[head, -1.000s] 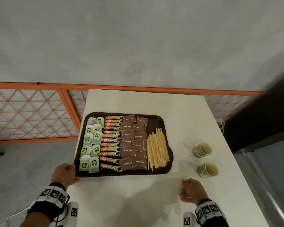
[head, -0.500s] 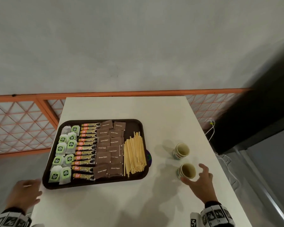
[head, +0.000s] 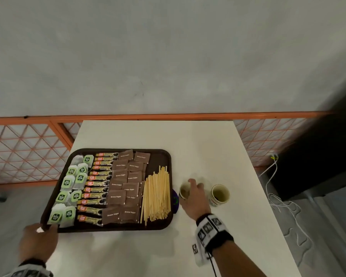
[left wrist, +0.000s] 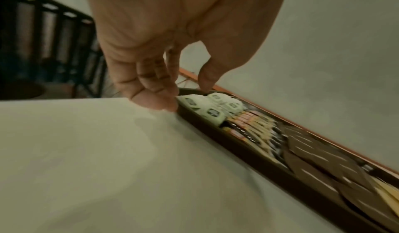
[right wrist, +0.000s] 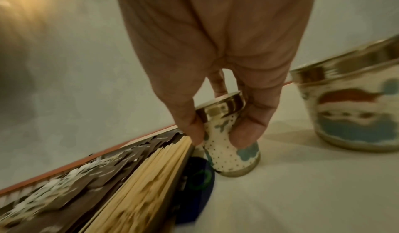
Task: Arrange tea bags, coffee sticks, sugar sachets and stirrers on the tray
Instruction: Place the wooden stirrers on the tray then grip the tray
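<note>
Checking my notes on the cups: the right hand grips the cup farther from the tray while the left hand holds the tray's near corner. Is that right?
Not quite. The right hand grips the cup nearer the tray; the right wrist view shows it. The farther cup stands untouched. The left hand does hold the tray's near corner.

A white rectangular table (head: pixel 198 148) carries everything. On its left half lies a dark brown tray (head: pixel 162 156), its near left corner reaching the table's edge. A dark blue object with a green ring (right wrist: pixel 199 177) sits partly under the tray's right rim. Right of the tray stand two patterned cups: the left cup (right wrist: pixel 228 144) just beside the tray, the right cup (head: pixel 220 193) near it.
</note>
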### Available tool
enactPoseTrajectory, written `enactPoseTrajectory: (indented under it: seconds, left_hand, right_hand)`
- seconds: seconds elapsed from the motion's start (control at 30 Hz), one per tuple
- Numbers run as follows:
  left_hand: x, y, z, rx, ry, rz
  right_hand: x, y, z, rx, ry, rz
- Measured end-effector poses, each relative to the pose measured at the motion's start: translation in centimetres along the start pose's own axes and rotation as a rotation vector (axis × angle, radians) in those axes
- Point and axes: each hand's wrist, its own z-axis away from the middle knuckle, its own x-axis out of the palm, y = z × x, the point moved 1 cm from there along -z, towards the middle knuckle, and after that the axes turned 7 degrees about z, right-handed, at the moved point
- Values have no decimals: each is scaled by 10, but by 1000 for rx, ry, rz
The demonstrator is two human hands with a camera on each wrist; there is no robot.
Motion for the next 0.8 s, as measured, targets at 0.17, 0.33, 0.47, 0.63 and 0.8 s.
enactPoseTrajectory:
  seconds: [0.17, 0.33, 0.47, 0.63, 0.8]
  left_hand:
    - [1, 92, 138, 365, -179, -27]
    - [43, 114, 174, 560, -509, -44]
    - [86, 144, 205, 707, -711, -74]
    - [151, 178, 234, 829, -874, -61]
    - [198, 167, 264, 710, -1007, -202]
  right_hand:
    - [-18, -23, -49, 22, -9, -6]
    - [-27, -27, -54, -6, -72, -97]
    - [-55, 13, -28, -11, 192, 14]
    - [-67, 88, -13, 79, -26, 192]
    - [-27, 103, -11, -58, 3, -27]
